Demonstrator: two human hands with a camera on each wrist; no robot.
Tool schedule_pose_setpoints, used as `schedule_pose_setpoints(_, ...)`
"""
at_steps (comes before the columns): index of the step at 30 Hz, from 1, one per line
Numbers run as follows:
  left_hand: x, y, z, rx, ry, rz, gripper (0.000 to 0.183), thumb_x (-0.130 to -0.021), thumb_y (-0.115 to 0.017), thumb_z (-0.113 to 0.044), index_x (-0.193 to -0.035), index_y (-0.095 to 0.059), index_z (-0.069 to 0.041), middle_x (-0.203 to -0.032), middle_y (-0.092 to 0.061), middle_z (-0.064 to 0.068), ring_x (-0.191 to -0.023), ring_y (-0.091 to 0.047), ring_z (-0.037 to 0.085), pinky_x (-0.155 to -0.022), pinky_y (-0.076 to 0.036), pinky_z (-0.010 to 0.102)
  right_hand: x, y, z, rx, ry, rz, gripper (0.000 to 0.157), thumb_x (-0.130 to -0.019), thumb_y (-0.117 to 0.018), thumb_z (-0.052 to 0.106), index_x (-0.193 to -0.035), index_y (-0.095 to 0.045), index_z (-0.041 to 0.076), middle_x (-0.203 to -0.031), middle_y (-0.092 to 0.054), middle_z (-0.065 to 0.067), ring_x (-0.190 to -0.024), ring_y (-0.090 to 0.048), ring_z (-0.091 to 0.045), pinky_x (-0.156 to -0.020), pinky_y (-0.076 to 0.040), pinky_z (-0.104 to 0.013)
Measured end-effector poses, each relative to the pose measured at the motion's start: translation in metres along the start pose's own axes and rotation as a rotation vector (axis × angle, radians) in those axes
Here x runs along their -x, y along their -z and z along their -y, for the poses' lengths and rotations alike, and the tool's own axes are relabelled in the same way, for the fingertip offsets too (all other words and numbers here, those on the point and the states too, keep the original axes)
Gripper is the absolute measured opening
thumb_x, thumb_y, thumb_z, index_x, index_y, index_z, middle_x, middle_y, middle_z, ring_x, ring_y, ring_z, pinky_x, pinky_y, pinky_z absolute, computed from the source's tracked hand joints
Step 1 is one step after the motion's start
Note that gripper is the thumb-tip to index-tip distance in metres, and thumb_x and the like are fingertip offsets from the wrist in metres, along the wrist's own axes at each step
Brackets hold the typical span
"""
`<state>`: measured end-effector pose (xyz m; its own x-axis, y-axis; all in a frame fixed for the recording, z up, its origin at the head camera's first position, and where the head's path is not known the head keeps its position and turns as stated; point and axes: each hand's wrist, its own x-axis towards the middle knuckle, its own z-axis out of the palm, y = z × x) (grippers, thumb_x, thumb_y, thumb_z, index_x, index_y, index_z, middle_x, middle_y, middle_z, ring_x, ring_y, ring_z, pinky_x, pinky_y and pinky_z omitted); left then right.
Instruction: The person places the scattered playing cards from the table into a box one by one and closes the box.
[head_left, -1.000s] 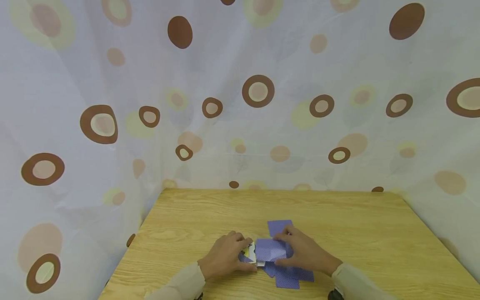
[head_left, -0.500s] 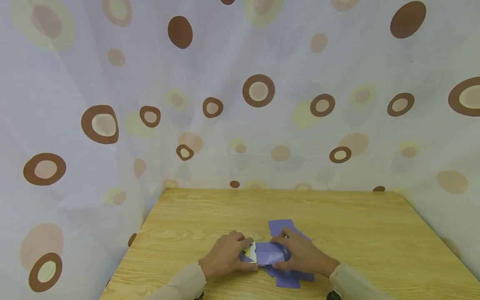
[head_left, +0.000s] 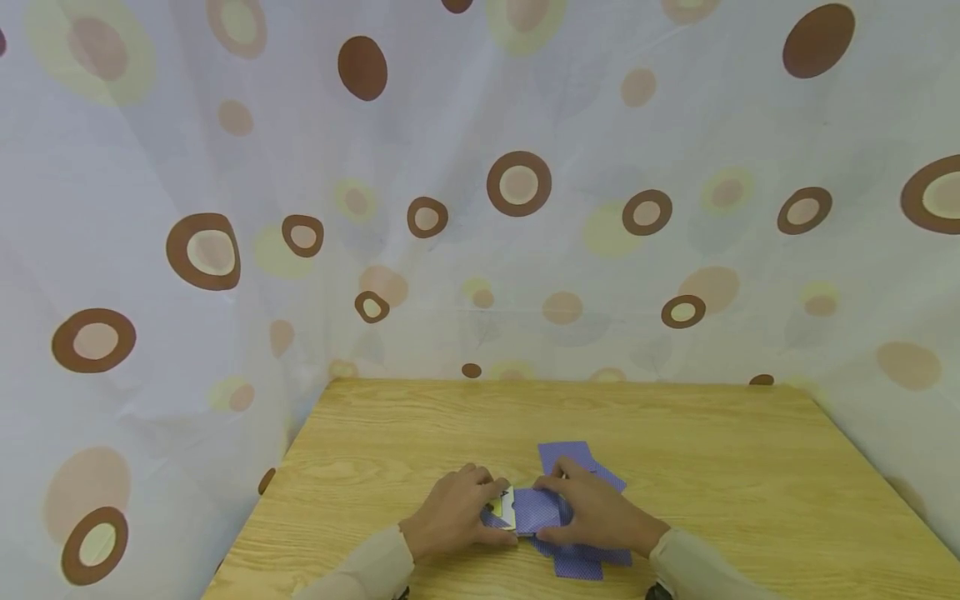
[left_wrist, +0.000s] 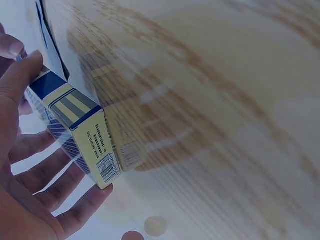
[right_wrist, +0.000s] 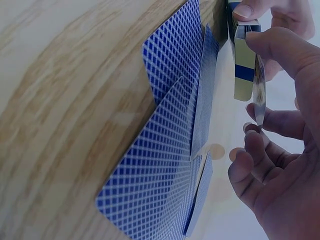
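Note:
My left hand (head_left: 450,512) grips a cream and blue playing card box (left_wrist: 92,135) low over the table, thumb on one edge and fingers along the other. In the left wrist view a barcode shows on the box's end. My right hand (head_left: 596,515) pinches blue-backed playing cards (head_left: 534,510) between thumb and fingers. Their left end lies right at the box's open end, where a cream flap with a blue stripe (right_wrist: 244,72) hangs in the right wrist view. How many cards I hold is hidden.
Several loose blue-backed cards (right_wrist: 155,160) lie overlapped, face down, under and around my right hand. The wooden table (head_left: 720,467) stretches beyond both hands. A dotted curtain (head_left: 570,250) hangs behind the table and along its sides.
My right hand has moved left with the cards, bringing them closer in against the box. More loose cards behind it show now. My left hand has stayed nearly still with the box.

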<state>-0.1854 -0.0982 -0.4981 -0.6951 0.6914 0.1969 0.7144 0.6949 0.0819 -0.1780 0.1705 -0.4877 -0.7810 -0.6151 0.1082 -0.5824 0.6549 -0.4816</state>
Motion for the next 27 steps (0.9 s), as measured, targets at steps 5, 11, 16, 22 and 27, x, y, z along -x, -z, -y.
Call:
schedule_pose_setpoints(5,-0.0012,0.0013,-0.0010,0.002,0.002,0.009,0.080,-0.083,-0.067,-0.074,-0.137,-0.067,-0.015,-0.115,-0.068,-0.001,-0.100,-0.060,0.012,-0.073,-0.051,0.021,-0.0033,-0.0005,0.0031,-0.003,0.001,0.001,0.066,-0.085,-0.081,0.052,-0.135,-0.066,0.010,-0.111,-0.046,0.005,-0.083,-0.048,-0.008,-0.069,-0.045,-0.023)
schedule_pose_setpoints(11,-0.0016,0.0020,-0.0025,0.015,0.004,0.010,0.079,-0.083,-0.068,-0.074,-0.137,-0.067,-0.015,-0.116,-0.068,-0.001,-0.098,-0.059,0.010,-0.072,-0.049,0.019,-0.0074,-0.0034,0.0054,-0.004,-0.007,0.012,0.066,-0.085,-0.081,0.055,-0.135,-0.067,0.014,-0.110,-0.046,0.006,-0.085,-0.048,-0.007,-0.072,-0.045,-0.024)
schedule_pose_setpoints(16,-0.0013,0.0034,-0.0039,0.026,-0.006,0.002,0.078,-0.084,-0.069,-0.073,-0.136,-0.068,-0.015,-0.115,-0.068,-0.001,-0.097,-0.059,0.010,-0.072,-0.049,0.019,-0.0091,-0.0057,0.0060,-0.034,-0.008,0.022,0.069,-0.085,-0.079,0.059,-0.136,-0.066,0.014,-0.109,-0.046,0.007,-0.086,-0.047,-0.008,-0.073,-0.045,-0.025)
schedule_pose_setpoints(22,-0.0017,0.0024,-0.0034,0.009,-0.011,-0.004,0.079,-0.084,-0.067,-0.074,-0.136,-0.067,-0.015,-0.116,-0.069,-0.001,-0.098,-0.059,0.011,-0.074,-0.051,0.020,-0.0088,-0.0046,0.0028,-0.063,-0.001,0.036,0.082,-0.085,-0.077,0.061,-0.143,-0.060,0.006,-0.115,-0.048,0.004,-0.087,-0.049,-0.009,-0.073,-0.045,-0.025)
schedule_pose_setpoints(27,-0.0015,0.0024,-0.0018,0.021,-0.002,0.002,0.080,-0.083,-0.067,-0.074,-0.136,-0.067,-0.014,-0.116,-0.068,-0.001,-0.098,-0.059,0.010,-0.075,-0.051,0.021,-0.0053,-0.0015,-0.0034,-0.091,-0.019,0.043,0.083,-0.085,-0.076,0.062,-0.143,-0.059,0.004,-0.124,-0.051,0.002,-0.092,-0.053,-0.010,-0.076,-0.050,-0.028)
